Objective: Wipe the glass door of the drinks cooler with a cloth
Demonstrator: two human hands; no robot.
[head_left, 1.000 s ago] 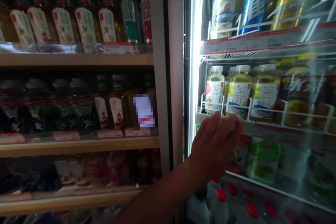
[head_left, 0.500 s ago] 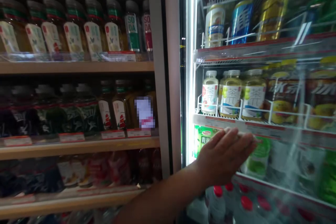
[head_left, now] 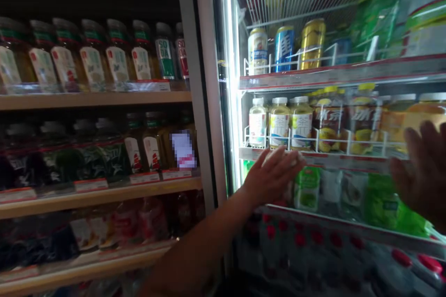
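Observation:
My left hand [head_left: 273, 174] reaches in from below with its fingers stretched out, in front of the lit drinks fridge. A pale patch shows by its fingertips; I cannot make out what it is. Close above it stand tea bottles [head_left: 301, 123] with white caps, behind a white wire rail. A green drink pack [head_left: 307, 189] is just right of the hand, on the shelf below. At the right edge my right hand [head_left: 420, 171] is raised, dark and partly cut off, fingers spread. It overlaps amber bottles [head_left: 395, 118] and green packs [head_left: 382, 200]. Whether either hand touches anything is unclear.
Left of the fridge frame [head_left: 205, 79], a wooden shelf unit [head_left: 94, 100] holds rows of bottles. Cans [head_left: 312, 44] stand on the fridge's upper shelf. Red-capped bottles [head_left: 429, 263] fill the bottom. A blurred-out patch [head_left: 183, 148] covers part of the left shelves.
My right hand has come into view at the right. My left hand appears further left and slightly higher. The view has shifted, showing more of the fridge.

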